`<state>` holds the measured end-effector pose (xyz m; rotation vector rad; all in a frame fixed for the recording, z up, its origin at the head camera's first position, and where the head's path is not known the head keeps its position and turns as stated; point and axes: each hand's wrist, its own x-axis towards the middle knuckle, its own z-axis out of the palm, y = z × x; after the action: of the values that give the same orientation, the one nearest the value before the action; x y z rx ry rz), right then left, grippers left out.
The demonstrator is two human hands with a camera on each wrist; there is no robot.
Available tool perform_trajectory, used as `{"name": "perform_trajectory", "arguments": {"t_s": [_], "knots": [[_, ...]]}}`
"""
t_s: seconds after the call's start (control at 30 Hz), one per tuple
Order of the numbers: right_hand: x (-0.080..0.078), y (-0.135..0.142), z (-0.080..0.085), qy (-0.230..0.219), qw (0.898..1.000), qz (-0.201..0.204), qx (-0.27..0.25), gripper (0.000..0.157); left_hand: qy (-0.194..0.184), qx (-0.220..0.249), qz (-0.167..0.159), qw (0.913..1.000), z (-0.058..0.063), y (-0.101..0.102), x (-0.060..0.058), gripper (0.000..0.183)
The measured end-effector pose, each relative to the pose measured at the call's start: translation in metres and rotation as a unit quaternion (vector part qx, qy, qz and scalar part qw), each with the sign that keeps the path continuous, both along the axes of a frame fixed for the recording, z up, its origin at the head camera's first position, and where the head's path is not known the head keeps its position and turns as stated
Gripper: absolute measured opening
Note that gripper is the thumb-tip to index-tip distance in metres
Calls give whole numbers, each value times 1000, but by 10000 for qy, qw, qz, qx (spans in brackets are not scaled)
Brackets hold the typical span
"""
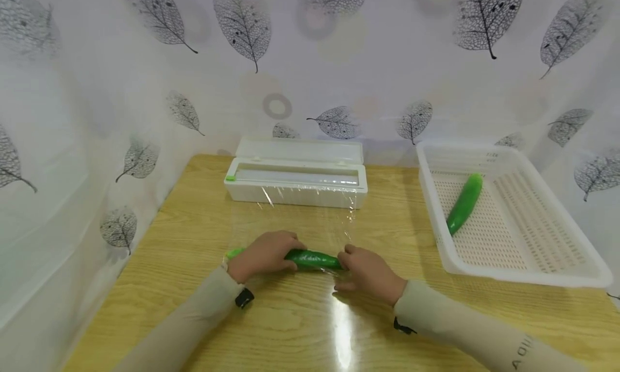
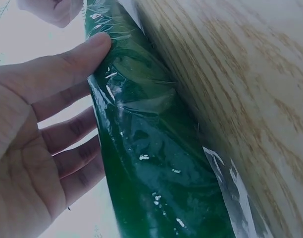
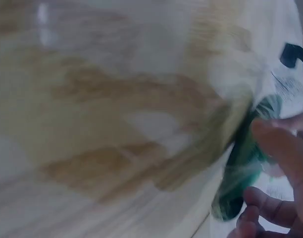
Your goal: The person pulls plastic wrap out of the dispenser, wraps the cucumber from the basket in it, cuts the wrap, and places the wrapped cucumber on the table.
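A dark green cucumber point(image 1: 315, 259) lies crosswise low over the table, with clear cling film around it. My left hand point(image 1: 266, 253) grips its left part; in the left wrist view the thumb presses on the wrapped cucumber point(image 2: 141, 129) and the other fingers pass behind. At the right end, my right hand point(image 1: 368, 274) holds the cucumber between thumb and fingers, as the right wrist view also shows. The sheet of cling film point(image 1: 295, 224) runs from the cucumber back to a white dispenser box point(image 1: 295, 195) with its lid raised.
A white perforated basket point(image 1: 547, 278) stands on the right of the wooden table point(image 1: 194, 216), with a second cucumber point(image 1: 466, 202) inside. Behind the table hangs a leaf-patterned white curtain point(image 1: 387, 81), which also runs along the left side.
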<state>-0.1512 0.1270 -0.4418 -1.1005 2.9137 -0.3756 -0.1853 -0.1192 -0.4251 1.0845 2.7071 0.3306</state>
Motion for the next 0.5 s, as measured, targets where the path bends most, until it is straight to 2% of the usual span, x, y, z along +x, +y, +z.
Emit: {"name": "perform_trajectory", "arguments": {"t_s": [0.07,0.17,0.23,0.33,0.5], "knots": [[0,-3,-2,484,9985,126,204,25,-55,14,19,10000,-1,0,-1,44],[0,-4,-2,683,9971,211,240,12,-126,23,61,9999,-2,0,-1,44],[0,0,1,505,9984,222,147,15,-156,26,82,9998,-3,0,-2,44],[-1,8,8,6,9999,130,-63,20,-114,14,66,9999,-2,1,-2,44],[-3,17,20,-596,9980,-101,-183,17,-47,4,-4,10000,0,0,-2,44]]}}
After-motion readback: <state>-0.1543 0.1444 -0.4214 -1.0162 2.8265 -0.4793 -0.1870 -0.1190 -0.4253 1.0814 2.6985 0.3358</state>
